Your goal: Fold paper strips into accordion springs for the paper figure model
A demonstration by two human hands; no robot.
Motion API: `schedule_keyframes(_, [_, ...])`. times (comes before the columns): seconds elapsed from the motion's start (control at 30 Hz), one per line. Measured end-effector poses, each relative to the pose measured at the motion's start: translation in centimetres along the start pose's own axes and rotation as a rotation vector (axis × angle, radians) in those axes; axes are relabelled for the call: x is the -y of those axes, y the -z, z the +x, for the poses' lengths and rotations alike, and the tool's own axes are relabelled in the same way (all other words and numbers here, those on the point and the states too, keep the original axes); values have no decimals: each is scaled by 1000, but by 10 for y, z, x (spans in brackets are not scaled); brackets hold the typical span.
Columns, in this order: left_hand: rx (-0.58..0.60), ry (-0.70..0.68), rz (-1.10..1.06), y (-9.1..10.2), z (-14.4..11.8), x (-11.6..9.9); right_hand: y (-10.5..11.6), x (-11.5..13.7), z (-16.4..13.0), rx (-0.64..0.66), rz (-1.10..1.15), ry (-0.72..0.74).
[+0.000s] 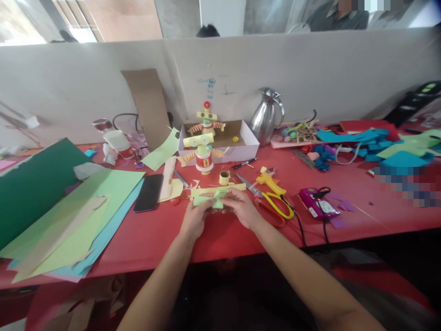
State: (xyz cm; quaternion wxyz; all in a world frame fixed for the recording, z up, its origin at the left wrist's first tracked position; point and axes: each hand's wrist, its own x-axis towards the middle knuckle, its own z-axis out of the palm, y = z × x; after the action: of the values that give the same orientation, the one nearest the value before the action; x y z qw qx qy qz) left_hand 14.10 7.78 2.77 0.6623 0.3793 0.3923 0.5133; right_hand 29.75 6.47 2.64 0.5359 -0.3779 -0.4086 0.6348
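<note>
My left hand (195,215) and my right hand (241,207) meet over the front of the red table, both closed on a light green paper piece (217,199) that looks rolled or folded. Some of the fingertips are hidden under it. Just behind the hands lie a yellow paper strip (237,187) and a short yellow paper ring (224,177). Farther back stands a paper robot figure (204,158) with spring-like arms and a red and white body. To the right of my right hand are yellow-handled scissors (275,202) and a yellow glue gun (270,183).
A second figure (206,115) stands by a white open box (237,149). Behind is a steel jug (264,117). At left lie a phone (148,193) and coloured paper sheets (113,188). A purple device (319,203) with a black cable is at right.
</note>
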Motion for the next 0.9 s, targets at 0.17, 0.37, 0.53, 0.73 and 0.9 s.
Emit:
schedule_keyframes(0.17, [40,21,-22,1,-2,0,0,0,-2,27,-5,7])
schedule_keyframes(0.37, [35,24,17,0,-2,0,0,-1,-3,42,-44,35])
schedule_keyframes(0.53, [47,-2,16,0,-3,-2,0,0,-5,52,-42,50])
schedule_keyframes(0.73, [76,12,-15,-1,-6,-8,1,-1,-6,47,-43,68])
schedule_keyframes(0.9, [56,9,15,0,-6,-6,4,-4,-5,56,-51,93])
